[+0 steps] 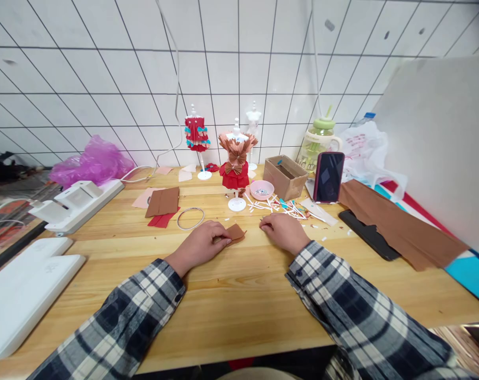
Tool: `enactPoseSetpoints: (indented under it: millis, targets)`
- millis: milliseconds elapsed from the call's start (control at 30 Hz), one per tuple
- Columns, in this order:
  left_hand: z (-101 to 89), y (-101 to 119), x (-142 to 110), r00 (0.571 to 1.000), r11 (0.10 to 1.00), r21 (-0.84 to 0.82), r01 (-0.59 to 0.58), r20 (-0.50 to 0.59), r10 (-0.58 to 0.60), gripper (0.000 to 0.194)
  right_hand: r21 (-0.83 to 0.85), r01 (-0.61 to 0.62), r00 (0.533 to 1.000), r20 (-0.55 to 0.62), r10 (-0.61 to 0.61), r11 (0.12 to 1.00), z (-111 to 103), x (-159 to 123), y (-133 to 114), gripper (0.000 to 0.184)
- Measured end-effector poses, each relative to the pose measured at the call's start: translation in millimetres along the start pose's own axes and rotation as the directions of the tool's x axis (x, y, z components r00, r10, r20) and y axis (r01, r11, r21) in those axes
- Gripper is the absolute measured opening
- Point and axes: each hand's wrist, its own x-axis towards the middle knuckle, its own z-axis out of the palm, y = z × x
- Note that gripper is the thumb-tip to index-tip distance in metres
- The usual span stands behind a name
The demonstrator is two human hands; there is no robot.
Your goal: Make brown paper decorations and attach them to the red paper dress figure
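A small folded piece of brown paper (235,234) is pinched between the thumb and fingers of my left hand (203,243), just above the tabletop. To its right my right hand (283,230) rests low over the wood with its fingertips pressed together; whatever they hold, if anything, is too small to make out. Behind my hands stands a miniature white dress form (237,205) wearing a red skirt (234,177) and a pleated brown paper top with bows (237,158). White sticks and paper scraps (295,208) lie just beyond my right hand.
At left are brown sheets (162,201), a metal ring (190,218) and a power strip (81,208). A pink bowl (262,190), cardboard box (286,177) and propped phone (328,177) stand behind. Brown paper (401,224) lies at right. A second dressed form (197,134) stands near the wall.
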Motion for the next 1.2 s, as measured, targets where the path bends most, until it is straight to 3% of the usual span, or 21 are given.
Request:
enactPoseSetpoints:
  millis: [233, 500, 767, 900, 1033, 1200]
  targets:
    - [-1.0, 1.1, 0.1, 1.0, 1.0, 0.013, 0.029, 0.003, -0.029, 0.019, -0.001, -0.007, 1.0, 0.002, 0.007, 1.0, 1.9, -2.3, -1.3, 0.029]
    - [-1.3, 1.7, -0.6, 0.999, 0.999, -0.021, 0.049, -0.011, -0.049, 0.017, 0.054, -0.023, 0.999, -0.039, 0.025, 0.998, -2.1, -2.2, -1.1, 0.019]
    - [-1.3, 1.7, -1.6, 0.992, 0.987, -0.116, 0.113, -0.039, -0.119, 0.02, 0.143, 0.015, 0.98, -0.196, 0.014, 0.99, -6.5, -2.0, -0.2, 0.028]
    - [-0.3, 1.8, -2.3, 0.971, 0.933, -0.29, 0.211, -0.047, -0.234, 0.026, 0.189, 0.235, 0.936, -0.309, -0.17, 0.953, -6.4, -6.7, -12.1, 0.027]
    - [-0.5, 2.8, -1.1, 0.955, 0.896, -0.363, 0.257, -0.049, -0.294, 0.029, 0.171, 0.477, 0.875, -0.186, -0.447, 0.862, 2.7, -12.2, -32.2, 0.02]
    - [1.2, -9.9, 1.8, 0.913, 0.906, -0.264, 0.33, -0.154, -0.378, 0.029, 0.135, 0.513, 0.858, -0.042, -0.513, 0.848, 14.6, -13.4, -43.8, 0.023]
